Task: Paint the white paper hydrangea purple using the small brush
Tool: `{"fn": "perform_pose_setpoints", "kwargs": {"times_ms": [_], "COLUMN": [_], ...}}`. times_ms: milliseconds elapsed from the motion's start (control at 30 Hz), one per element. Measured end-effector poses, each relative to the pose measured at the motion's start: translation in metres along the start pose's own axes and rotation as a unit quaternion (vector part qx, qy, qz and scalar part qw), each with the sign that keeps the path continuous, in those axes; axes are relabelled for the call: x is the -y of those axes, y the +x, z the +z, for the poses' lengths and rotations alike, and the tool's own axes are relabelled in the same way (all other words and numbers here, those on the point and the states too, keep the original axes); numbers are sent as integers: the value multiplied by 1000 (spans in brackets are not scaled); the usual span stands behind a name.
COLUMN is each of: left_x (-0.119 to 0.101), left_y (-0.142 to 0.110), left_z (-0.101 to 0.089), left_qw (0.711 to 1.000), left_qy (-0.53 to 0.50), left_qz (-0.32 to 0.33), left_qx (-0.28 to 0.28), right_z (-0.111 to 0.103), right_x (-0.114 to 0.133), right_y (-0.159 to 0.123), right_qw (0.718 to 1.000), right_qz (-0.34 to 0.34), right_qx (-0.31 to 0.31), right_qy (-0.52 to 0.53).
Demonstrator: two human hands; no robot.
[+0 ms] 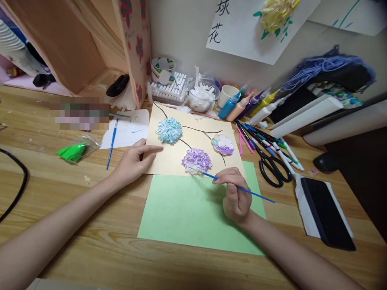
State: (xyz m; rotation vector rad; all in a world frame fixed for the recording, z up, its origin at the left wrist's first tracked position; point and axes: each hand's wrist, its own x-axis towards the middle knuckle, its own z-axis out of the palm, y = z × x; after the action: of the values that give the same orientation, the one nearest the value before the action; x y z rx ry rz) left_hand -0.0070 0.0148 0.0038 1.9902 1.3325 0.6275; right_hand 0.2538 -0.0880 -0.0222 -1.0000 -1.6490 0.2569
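Observation:
My right hand (237,193) pinches a thin blue paintbrush (256,195), its tip touching the lower left edge of a purple and white textured flower (197,160). That flower sits on a cream sheet (193,135) with black drawn branch lines. Resting at the sheet's left edge, my left hand (134,161) has its fingers extended and holds nothing. A fluffy blue and white flower (169,130) is on the upper left of the sheet. On its right lies a small flower-shaped palette (223,144) with blue and purple paint. A green sheet (196,209) lies partly beneath the cream one.
Black scissors (274,169) and several pens lie to the right, near a dark phone-like slab (328,211). Several paint bottles (231,105), a bowl of paper scraps (202,96) and markers (169,90) line the back. Another blue brush (112,145) and a green bagged lump (72,152) lie left.

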Motion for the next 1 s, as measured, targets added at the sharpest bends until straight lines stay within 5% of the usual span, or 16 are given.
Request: {"fn": "perform_pose_setpoints", "kwargs": {"times_ms": [1000], "left_x": [0], "left_y": [0], "left_z": [0], "left_qw": [1000], "left_qy": [5], "left_qz": [-1], "left_qx": [-2], "right_z": [-2], "right_x": [2], "right_y": [-3], "right_qw": [1000], "right_qz": [-9], "right_qx": [24], "right_qy": [-8]}}
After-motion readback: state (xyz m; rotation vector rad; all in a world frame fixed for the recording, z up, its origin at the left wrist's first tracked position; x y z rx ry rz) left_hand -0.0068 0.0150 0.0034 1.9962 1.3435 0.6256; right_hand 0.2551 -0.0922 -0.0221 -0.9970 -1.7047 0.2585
